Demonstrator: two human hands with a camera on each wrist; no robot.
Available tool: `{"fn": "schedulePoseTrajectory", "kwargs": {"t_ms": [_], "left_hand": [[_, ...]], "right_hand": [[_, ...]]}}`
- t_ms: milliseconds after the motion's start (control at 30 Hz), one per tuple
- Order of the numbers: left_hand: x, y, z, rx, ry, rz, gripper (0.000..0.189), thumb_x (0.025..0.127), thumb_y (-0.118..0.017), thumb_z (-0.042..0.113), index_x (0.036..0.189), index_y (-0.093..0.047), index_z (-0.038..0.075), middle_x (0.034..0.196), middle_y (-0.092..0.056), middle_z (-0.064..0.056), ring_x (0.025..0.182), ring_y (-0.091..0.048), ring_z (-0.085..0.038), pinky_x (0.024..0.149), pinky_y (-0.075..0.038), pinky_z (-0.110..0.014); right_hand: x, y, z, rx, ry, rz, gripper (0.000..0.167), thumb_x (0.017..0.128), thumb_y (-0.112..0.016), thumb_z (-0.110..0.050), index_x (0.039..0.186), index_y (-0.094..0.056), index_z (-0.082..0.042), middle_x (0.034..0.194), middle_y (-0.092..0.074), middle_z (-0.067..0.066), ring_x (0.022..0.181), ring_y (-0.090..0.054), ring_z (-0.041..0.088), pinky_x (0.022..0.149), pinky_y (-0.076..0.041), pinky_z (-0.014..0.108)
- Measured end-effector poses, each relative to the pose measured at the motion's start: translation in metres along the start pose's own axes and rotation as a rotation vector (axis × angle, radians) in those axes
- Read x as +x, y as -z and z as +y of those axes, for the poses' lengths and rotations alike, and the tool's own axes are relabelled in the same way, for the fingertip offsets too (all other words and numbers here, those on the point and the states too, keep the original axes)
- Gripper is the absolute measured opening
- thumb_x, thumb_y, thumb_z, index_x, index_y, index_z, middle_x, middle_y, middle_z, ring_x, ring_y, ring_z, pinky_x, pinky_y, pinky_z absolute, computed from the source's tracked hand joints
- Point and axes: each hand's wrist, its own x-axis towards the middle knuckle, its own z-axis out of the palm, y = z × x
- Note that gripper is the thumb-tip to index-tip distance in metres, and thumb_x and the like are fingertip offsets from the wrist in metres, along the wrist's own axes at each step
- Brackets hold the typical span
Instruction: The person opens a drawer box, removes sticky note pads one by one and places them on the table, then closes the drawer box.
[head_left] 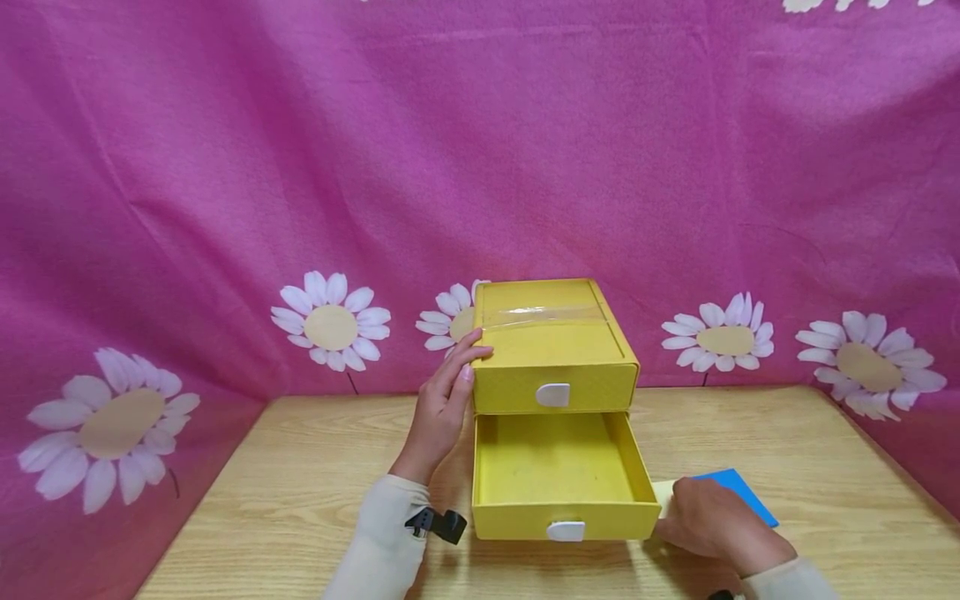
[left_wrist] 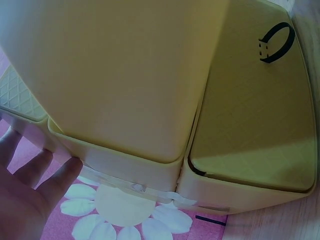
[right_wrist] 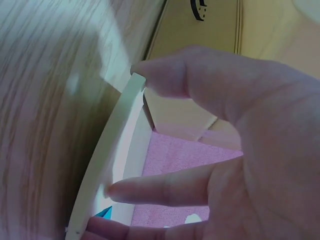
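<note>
A yellow two-drawer box [head_left: 555, 333] stands on the table, with its lower drawer [head_left: 555, 467] pulled out and nothing visible inside. My left hand [head_left: 441, 408] rests against the upper left side of the box, fingertips at its top edge, fingers extended. To the right of the drawer, my right hand [head_left: 708, 518] pinches a thin, pale yellow pad [right_wrist: 112, 135] by its edges, close over the tabletop. Thumb and fingers sit on opposite ends of the pad in the right wrist view. Beyond that hand lies a flat blue piece [head_left: 738, 492], partly hidden by it.
The upper drawer [head_left: 510, 392] is closed and has a white tab. Clear tape [head_left: 536, 315] crosses the top of the box. A pink cloth with white flowers [head_left: 525, 167] hangs behind the wooden table [head_left: 247, 517] and along its sides.
</note>
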Motion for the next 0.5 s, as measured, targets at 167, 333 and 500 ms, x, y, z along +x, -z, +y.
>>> {"fn": "schedulePoseTrajectory", "kwargs": {"t_ms": [167,333,500], "left_hand": [[0.0003,-0.0005,0.0003,0.001,-0.005,0.003,0.031,0.101,-0.039,0.002,0.125,-0.058,-0.001,0.146,-0.044,-0.016,0.14,-0.034,-0.026,0.114,-0.026,-0.032],[0.0005,-0.0008,-0.0001,0.007,-0.009,0.007,0.031,0.101,-0.039,0.001,0.125,-0.058,-0.001,0.146,-0.045,-0.017,0.14,-0.034,-0.027,0.115,-0.026,-0.034],[-0.0001,-0.0004,-0.0007,0.01,-0.001,0.006,0.031,0.101,-0.038,0.002,0.125,-0.058,0.0,0.146,-0.044,-0.016,0.14,-0.034,-0.026,0.115,-0.026,-0.033]], "right_hand": [[0.0,-0.0015,-0.0015,-0.007,0.004,0.005,0.038,0.066,-0.076,-0.036,0.057,-0.047,-0.012,0.054,-0.038,0.0,0.05,-0.04,0.016,0.047,-0.033,0.029],[0.0001,-0.0028,-0.002,-0.009,0.006,0.003,0.036,0.062,-0.077,-0.034,0.057,-0.048,-0.012,0.054,-0.039,0.0,0.049,-0.04,0.016,0.046,-0.032,0.029],[0.0006,-0.0049,-0.0002,-0.018,0.006,0.007,0.034,0.061,-0.074,-0.033,0.056,-0.047,-0.012,0.052,-0.037,-0.001,0.048,-0.04,0.016,0.045,-0.03,0.028]]}}
